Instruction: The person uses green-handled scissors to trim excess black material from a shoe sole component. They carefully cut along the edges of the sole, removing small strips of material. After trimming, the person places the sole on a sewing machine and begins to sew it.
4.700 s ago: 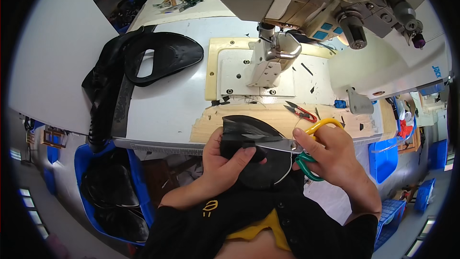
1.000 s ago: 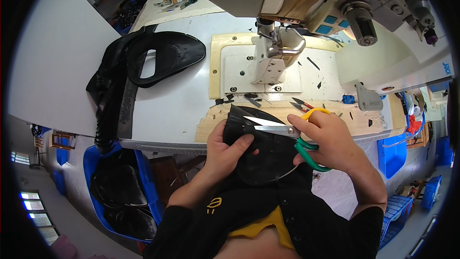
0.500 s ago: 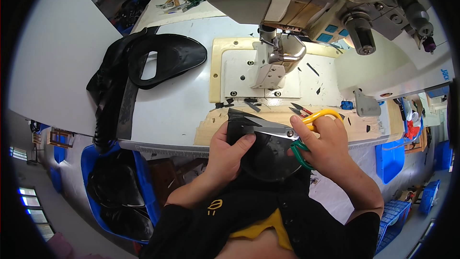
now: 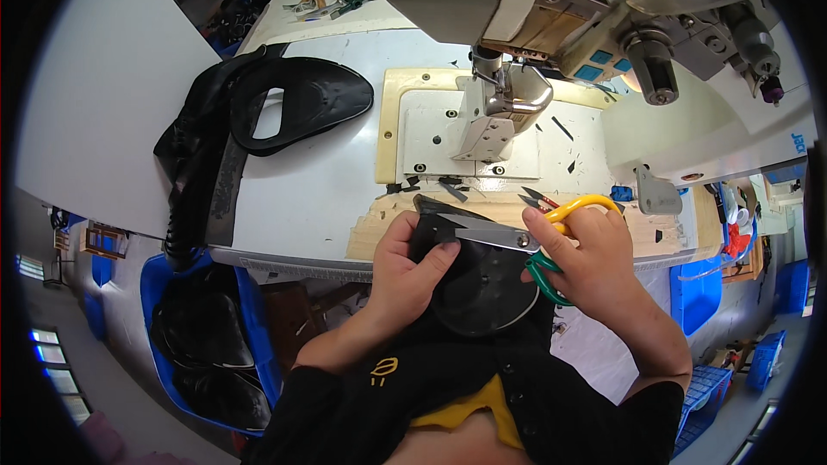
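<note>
While the white sewing machine (image 4: 672,138) looms over the far side of the work, both hands are busy right in front of it! The left hand (image 4: 409,265) has a firm pinch on the black moulded piece (image 4: 487,288), thumb pressed on the near face, the other fingers tucked behind and mostly hidden. That piece hangs on the near side of the machine, at the table's front edge, its rounded end lowest. And the right hand (image 4: 594,258)? It's closed around the scissors (image 4: 504,237), one loop yellow, one green, the blades pointing left across the upper part of the piece and only narrowly parted. Whether they're biting into the material, I can't tell from here.

Just in front of the machine, a pale wooden board (image 4: 375,228) lies on the white table (image 4: 293,198), and the red-handled snips (image 4: 536,198) rest on it, partly covered by the scissors. Dark scraps (image 4: 452,188) are scattered close to the machine's base. Over to the machine's left, a black piece with an opening (image 4: 332,103) sits beside a long, crumpled black bundle (image 4: 189,172). Beyond them, behind the machine on its left, hand tools (image 4: 351,5) lie in a jumble. Down low, left and nearer than the machine, a blue tub (image 4: 269,331) holds more black pieces (image 4: 202,331).
</note>
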A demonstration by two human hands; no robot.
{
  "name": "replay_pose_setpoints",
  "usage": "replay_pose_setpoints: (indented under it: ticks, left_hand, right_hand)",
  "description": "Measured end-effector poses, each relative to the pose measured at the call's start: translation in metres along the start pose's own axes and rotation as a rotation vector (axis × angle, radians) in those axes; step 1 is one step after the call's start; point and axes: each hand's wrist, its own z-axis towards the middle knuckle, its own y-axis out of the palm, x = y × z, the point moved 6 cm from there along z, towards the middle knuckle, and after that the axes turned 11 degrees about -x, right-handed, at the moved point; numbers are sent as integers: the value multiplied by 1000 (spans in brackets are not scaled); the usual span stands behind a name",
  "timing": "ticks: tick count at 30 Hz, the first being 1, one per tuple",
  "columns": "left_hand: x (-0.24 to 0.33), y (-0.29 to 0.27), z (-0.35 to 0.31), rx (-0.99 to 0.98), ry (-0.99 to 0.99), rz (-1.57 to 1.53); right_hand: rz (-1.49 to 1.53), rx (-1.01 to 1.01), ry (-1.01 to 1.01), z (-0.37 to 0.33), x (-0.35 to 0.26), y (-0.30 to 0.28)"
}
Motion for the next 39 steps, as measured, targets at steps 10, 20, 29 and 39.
replay_pose_setpoints:
  ticks: [10, 20, 29, 39]
  left_hand:
    - [5, 4, 1, -56, 7, 101]
    - [60, -56, 60, 31, 42, 1053]
    - [76, 47, 42, -357, 698, 1262]
    - [19, 101, 81, -454, -67, 411]
  right_hand:
    - [7, -24, -19, 5, -3, -6]
    - [56, 160, 159, -12, 11, -10]
    - [82, 59, 187, -33, 12, -4]
    - [-33, 96, 454, -133, 42, -25]
